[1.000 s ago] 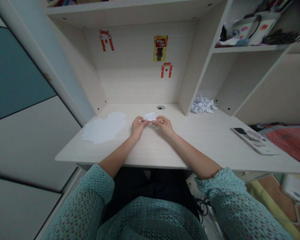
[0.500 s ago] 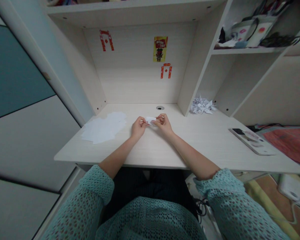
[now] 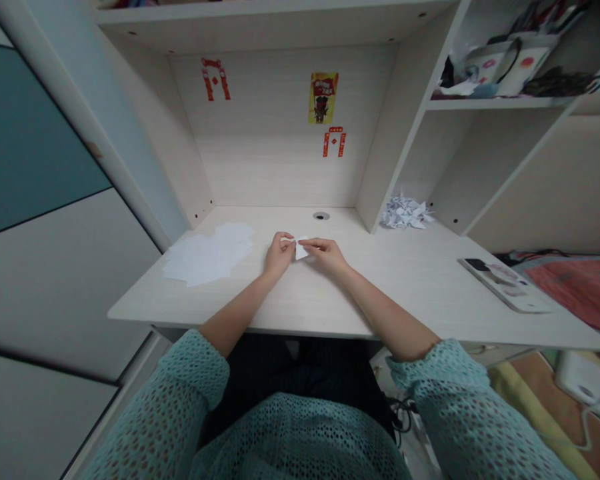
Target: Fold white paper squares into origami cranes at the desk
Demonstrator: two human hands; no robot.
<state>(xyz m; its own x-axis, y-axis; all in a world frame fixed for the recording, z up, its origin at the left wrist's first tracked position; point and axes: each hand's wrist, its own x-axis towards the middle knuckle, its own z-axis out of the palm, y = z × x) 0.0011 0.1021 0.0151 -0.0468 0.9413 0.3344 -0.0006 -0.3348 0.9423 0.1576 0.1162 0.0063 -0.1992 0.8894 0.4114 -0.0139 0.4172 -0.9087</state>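
Left hand (image 3: 280, 254): fingers curled, pinching the white paper slip (image 3: 301, 253). Right hand (image 3: 329, 254): fingers extended leftward, nearly closed, gripping the slip.

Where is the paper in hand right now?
At the centre of the head view, the small white paper is between the left hand and right hand, right of the flat white sheets and in front of the round hole.
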